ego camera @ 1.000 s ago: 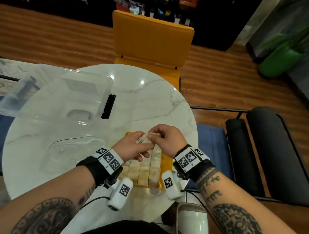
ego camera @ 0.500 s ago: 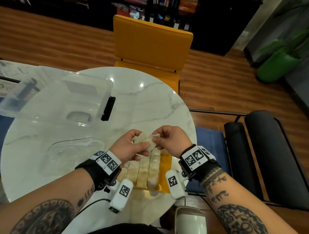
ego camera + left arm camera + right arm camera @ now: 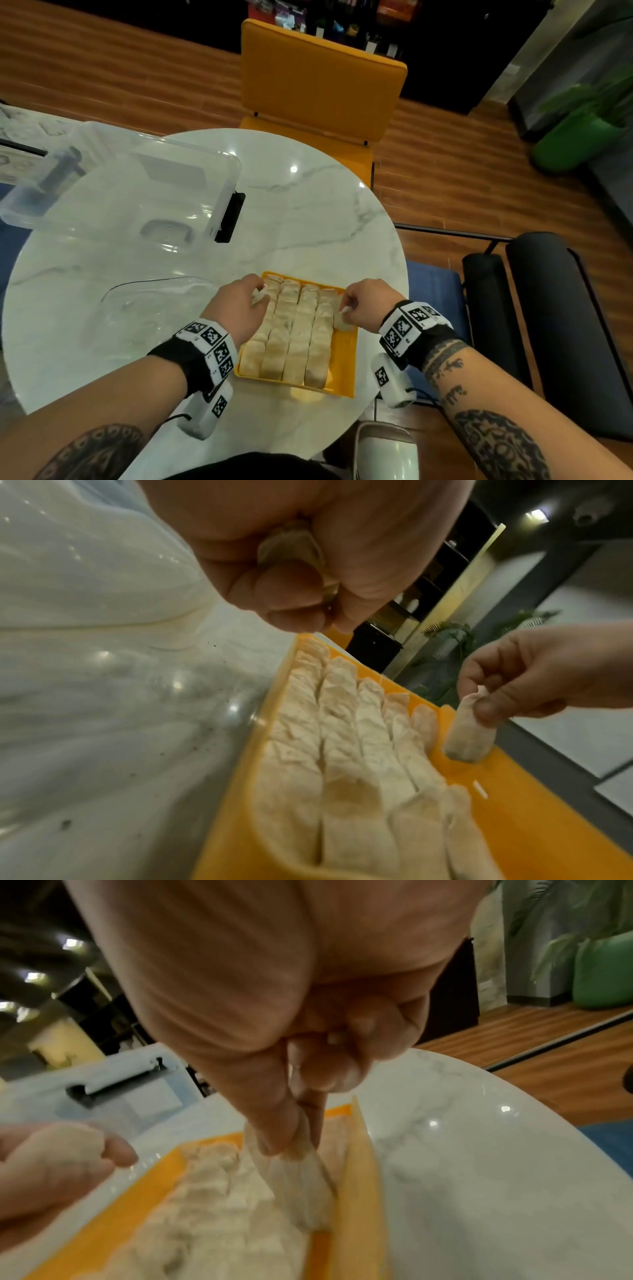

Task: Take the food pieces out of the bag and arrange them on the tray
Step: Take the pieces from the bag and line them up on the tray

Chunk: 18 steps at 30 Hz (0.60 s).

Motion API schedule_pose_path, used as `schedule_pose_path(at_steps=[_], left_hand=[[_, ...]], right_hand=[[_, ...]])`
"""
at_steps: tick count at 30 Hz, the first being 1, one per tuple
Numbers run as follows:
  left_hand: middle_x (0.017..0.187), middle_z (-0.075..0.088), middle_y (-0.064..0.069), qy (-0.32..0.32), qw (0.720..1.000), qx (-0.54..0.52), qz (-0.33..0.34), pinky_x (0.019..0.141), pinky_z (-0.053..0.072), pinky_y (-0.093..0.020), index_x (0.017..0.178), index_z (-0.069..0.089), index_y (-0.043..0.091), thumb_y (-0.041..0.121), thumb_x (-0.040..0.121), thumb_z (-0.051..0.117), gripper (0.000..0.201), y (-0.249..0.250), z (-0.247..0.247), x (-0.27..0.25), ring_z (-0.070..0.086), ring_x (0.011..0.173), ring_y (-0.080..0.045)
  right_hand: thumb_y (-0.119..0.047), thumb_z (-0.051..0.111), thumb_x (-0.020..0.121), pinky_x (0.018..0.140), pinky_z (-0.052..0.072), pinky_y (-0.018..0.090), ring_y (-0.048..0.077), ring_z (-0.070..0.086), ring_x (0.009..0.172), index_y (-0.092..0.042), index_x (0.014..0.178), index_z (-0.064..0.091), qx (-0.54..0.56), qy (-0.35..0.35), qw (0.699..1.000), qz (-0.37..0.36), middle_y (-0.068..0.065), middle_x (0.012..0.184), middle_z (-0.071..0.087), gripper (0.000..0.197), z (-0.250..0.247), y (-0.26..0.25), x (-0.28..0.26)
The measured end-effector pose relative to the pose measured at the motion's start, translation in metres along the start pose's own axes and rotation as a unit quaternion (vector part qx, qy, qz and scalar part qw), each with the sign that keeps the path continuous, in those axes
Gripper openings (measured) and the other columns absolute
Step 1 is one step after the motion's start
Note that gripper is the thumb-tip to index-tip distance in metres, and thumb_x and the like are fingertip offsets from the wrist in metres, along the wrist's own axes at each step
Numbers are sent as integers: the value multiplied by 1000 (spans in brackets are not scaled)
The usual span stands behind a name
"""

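Hands, two: left hand (image 3: 239,308) and right hand (image 3: 368,306) each pinch one dumpling

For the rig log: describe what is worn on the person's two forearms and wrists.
Each wrist carries a black band with a white strip of square black-and-white marker tags: left, right. Under each hangs a white camera pod bearing one tag: left, right, each with a thin black cable. Both forearms are bare and show dark tattoos; no sleeves.

I am seated in what looks like a home dining area: round marble table (image 3: 308,212), mustard upholstered chair (image 3: 322,78), wood-plank floor (image 3: 462,178), potted plant (image 3: 579,137).
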<state>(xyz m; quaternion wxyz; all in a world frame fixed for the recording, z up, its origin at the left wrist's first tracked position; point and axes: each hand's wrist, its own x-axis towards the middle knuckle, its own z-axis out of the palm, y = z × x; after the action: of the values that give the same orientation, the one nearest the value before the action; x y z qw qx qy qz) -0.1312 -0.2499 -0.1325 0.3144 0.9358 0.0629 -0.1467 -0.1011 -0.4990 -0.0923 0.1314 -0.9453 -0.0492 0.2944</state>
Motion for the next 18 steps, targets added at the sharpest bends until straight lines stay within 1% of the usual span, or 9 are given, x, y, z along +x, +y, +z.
schedule_pose_path(at_steps=[1, 3, 5, 7, 10, 13, 15, 18], left_hand=[[110, 66, -5, -4, 1000, 12, 8, 77, 47, -28, 120, 58, 19, 31, 97, 54, 25, -2, 2, 0, 63, 98, -23], [109, 65, -5, -18, 999, 34, 19, 78, 50, -29, 118, 57, 20, 29, 96, 54, 23, -7, 5, 1, 63, 97, -22], [113, 62, -2, -47, 995, 81, 35, 79, 49, -29, 120, 56, 22, 28, 96, 54, 25, -12, 8, 1, 62, 97, -21], [117, 58, 0, -70, 989, 123, 51, 80, 48, -29, 122, 54, 24, 27, 95, 54, 27, -14, 8, 1, 61, 100, -21], [120, 56, 2, -76, 986, 137, 60, 79, 47, -29, 122, 53, 26, 26, 95, 53, 27, -16, 8, 2, 61, 102, -21], [121, 56, 3, -77, 985, 141, 59, 81, 50, -31, 122, 53, 27, 26, 94, 53, 28, -17, 8, 4, 61, 102, -21], [121, 57, 3, -77, 985, 145, 58, 83, 51, -32, 123, 52, 28, 27, 94, 53, 29, -17, 9, 5, 62, 102, -21], [122, 56, 3, -78, 984, 146, 59, 84, 51, -32, 124, 52, 28, 27, 94, 54, 30, -17, 9, 6, 61, 104, -21]], right_hand=[[-21, 63, 83, 72, 54, 28, 18, 64, 84, -24, 88, 70, -22, -8, 1000, 4, -1, 91, 69, 9, 4, -1, 1], [-19, 60, 84, 74, 53, 29, 21, 63, 87, -25, 92, 68, -55, -14, 998, 16, 1, 96, 68, 13, 10, -2, 3], [-19, 56, 86, 74, 52, 29, 22, 62, 87, -25, 98, 68, -74, -11, 997, 26, 2, 100, 66, 18, 13, -3, 6], [-20, 56, 86, 74, 52, 30, 23, 61, 86, -23, 100, 68, -87, -7, 996, 34, 3, 100, 66, 18, 14, -4, 9], [-20, 57, 87, 79, 54, 33, 24, 62, 91, -22, 103, 68, -104, 2, 994, 38, 3, 104, 63, 19, 14, -5, 12], [-22, 56, 91, 85, 53, 36, 27, 60, 100, -20, 111, 65, -128, 12, 991, 39, 4, 114, 54, 22, 16, -3, 15], [-23, 57, 92, 85, 53, 37, 27, 60, 100, -18, 113, 63, -142, 11, 989, 42, 5, 116, 48, 23, 16, -4, 17], [-22, 58, 91, 87, 54, 39, 27, 60, 99, -17, 115, 62, -148, 6, 988, 45, 5, 117, 46, 24, 16, -5, 18]])
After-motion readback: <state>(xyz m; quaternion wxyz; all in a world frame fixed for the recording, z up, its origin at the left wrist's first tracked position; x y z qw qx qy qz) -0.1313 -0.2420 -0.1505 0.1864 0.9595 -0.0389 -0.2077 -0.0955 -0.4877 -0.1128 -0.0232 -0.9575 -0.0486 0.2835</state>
